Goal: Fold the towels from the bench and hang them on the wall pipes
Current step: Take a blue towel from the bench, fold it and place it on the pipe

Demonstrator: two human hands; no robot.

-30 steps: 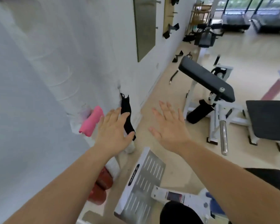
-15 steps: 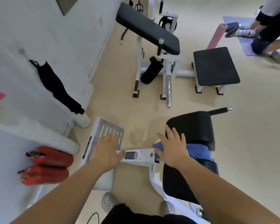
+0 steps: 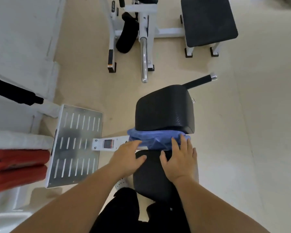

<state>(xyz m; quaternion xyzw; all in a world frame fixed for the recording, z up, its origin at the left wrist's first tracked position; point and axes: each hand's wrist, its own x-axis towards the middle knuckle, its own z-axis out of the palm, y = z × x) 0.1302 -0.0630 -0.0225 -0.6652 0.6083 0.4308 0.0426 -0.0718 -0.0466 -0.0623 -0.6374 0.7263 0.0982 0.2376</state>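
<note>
Hands: 2, left hand (image 3: 128,157) and right hand (image 3: 180,158) | blue towel (image 3: 151,138): 1 | black bench pads (image 3: 165,108): 2 on near bench, upper and lower | red cylinders (image 3: 17,158): 2, stacked | slotted metal footplate (image 3: 76,145): 1 | square black seat (image 3: 208,21): 1 | chrome bar (image 3: 144,61): 1

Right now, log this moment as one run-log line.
phase: reaching | left hand: open, at blue towel | right hand: open, on towel | towel: on bench, unfolded
</note>
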